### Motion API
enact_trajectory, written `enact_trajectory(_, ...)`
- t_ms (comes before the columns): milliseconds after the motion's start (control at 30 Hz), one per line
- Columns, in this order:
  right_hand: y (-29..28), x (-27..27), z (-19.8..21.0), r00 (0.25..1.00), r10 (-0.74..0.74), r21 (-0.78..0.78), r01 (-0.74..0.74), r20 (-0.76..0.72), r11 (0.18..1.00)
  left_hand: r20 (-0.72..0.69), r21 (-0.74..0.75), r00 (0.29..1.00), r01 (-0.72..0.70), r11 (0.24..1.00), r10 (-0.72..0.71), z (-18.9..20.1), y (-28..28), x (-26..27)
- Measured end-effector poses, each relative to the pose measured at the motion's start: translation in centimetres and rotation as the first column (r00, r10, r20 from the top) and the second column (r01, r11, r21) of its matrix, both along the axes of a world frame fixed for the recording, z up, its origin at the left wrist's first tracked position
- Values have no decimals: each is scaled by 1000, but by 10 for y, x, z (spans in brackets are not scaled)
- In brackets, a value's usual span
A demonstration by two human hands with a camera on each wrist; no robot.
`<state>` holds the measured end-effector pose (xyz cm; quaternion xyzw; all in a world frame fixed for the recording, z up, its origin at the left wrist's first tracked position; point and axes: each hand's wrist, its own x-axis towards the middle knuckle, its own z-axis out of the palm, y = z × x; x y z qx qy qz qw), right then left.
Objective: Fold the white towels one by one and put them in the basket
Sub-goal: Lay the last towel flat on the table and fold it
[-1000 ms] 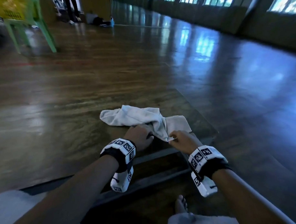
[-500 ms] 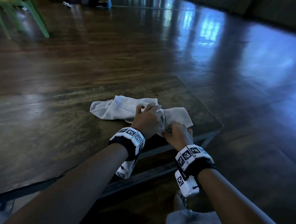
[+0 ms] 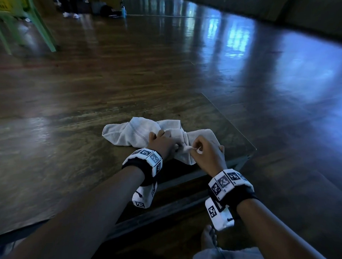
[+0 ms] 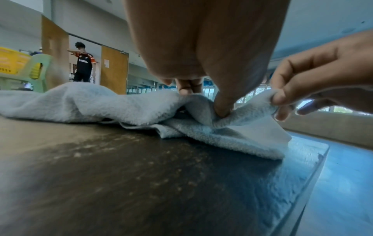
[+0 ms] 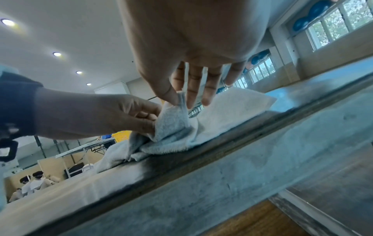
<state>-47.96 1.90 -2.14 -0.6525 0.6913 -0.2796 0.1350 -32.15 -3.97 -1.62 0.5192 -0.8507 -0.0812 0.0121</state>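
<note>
The towel point(image 3: 146, 132) lies crumpled at the table's point(image 3: 49, 144) near right corner, where both hands have closed in, left hand point(image 3: 163, 146) and right hand point(image 3: 206, 155) now pinching its near edge, ready to spread it.

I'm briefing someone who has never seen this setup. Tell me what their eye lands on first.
A crumpled white towel lies near the table's right front corner. Both hands work its near edge: the left hand grips a fold, the right hand pinches a corner. Chunky marker-covered wrist bands stand out too.
</note>
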Motion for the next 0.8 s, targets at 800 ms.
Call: enact_trajectory(800,29,30,181,977,123,-295,-170,-172,940,166,-411,981,-26,911,103,162,42,166)
